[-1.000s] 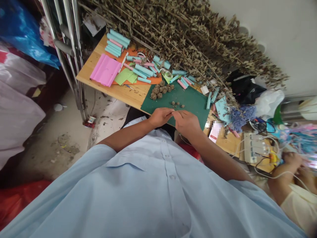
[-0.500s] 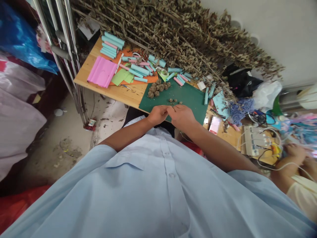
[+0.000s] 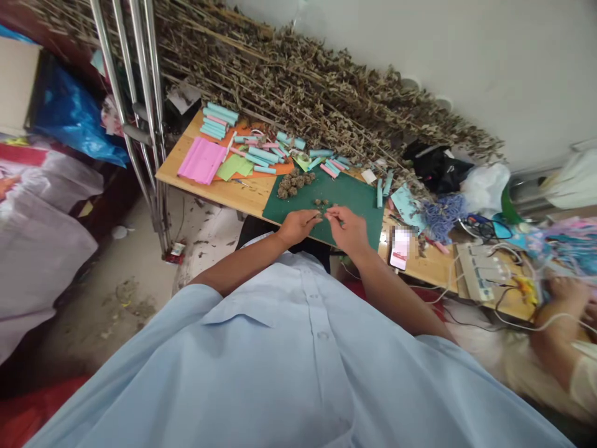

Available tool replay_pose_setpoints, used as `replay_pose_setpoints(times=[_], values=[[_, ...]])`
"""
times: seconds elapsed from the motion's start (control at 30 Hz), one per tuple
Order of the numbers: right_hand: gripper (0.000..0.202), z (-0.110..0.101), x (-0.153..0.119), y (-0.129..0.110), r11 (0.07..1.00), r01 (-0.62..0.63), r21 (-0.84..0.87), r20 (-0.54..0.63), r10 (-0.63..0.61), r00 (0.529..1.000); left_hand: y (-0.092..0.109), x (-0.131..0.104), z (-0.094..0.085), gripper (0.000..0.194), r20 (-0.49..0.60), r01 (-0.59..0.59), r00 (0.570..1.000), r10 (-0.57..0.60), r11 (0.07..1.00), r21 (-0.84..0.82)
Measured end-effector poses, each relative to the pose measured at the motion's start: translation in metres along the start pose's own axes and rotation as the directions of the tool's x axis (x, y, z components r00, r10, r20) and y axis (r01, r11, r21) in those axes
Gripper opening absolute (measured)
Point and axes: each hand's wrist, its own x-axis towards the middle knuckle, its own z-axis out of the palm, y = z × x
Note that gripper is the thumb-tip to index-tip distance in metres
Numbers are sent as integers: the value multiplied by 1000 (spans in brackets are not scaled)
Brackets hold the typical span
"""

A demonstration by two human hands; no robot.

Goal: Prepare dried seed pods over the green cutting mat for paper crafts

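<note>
Head view, looking down on a wooden table [image 3: 175,167] with a green mat [image 3: 357,196] laid over part of its near side. Just beyond the fingertips, on the mat, small brown balls [image 3: 318,202] set loosely in a short row running roughly left to right. Nearly in line with the gap between left hand [image 3: 296,228] and right hand [image 3: 351,231], with the rightmost ones closer to the right fingertips. Farther out and to the left, also on the mat, a cluster of larger brown balls [image 3: 293,185]: almost straight ahead of the left hand, so nearer to left than to right. Long axis of that cluster slanting from near-left to far-right, away from the body.

Fingers of the left hand drawn together, pointing rightward over the near part of the mat. Fingers of the right hand bent, thumb and forefinger brought close, pointing back toward the left. Fingertips facing each other, near but apart. Too small to make out whether anything is pinched in either hand.

Behind the cluster, rolled paper tubes [image 3: 263,155] strewn crosswise in blue and pink. To the right of the mat, a phone [image 3: 400,249], nearer to the right hand.
</note>
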Motion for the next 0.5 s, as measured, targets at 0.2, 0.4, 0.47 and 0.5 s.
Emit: replay_pose_setpoints(times=[0.2,0.4,0.47,0.5], values=[[23,16,-9,-3,967,-106,232,-64,124,990,4,0,-5,29,38,-4,999,4,1000,-14],[24,26,-9,-3,904,-188,385,-28,215,976,0,-1,-3,27,35,-5,999,5,1000,6],[29,30,-8,-1,861,-225,456,-4,255,967,1,-1,-4,27,41,1,999,-1,1000,13],[31,32,-7,0,838,-239,490,9,270,963,2,0,-4,27,46,5,999,-6,1000,17]])
